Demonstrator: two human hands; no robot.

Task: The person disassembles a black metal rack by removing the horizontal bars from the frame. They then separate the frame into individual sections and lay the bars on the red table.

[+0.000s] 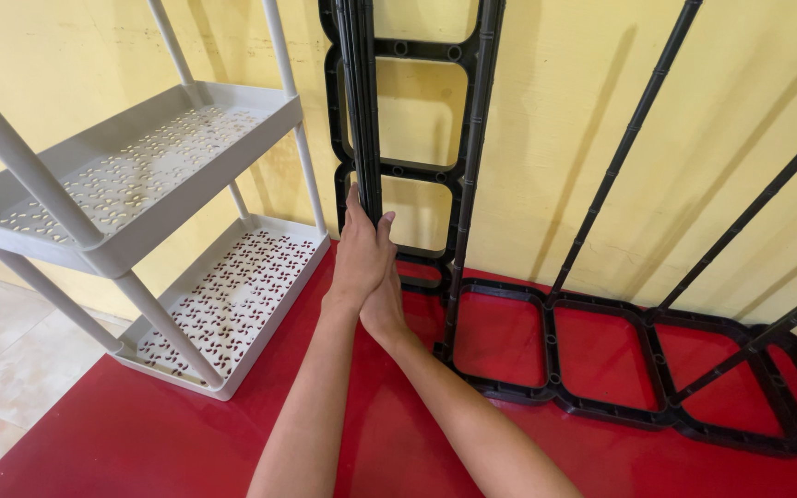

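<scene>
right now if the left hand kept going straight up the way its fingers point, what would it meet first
The left hand points up along the upright black frame panel it grips, so it would just slide along that panel; nothing else clearly crosses that line within view.

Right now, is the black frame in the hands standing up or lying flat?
Standing up. Both hands, left hand and right hand, hold the black frame upright, while another black frame lies flat on the red surface.

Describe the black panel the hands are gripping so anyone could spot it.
Start at the yellow wall above the red floor. Right of the grey plastic shelf rack, both hands clasp a black plastic ladder-like frame panel. Unlike neighbouring frames, it stands upright, edge-on.
</scene>
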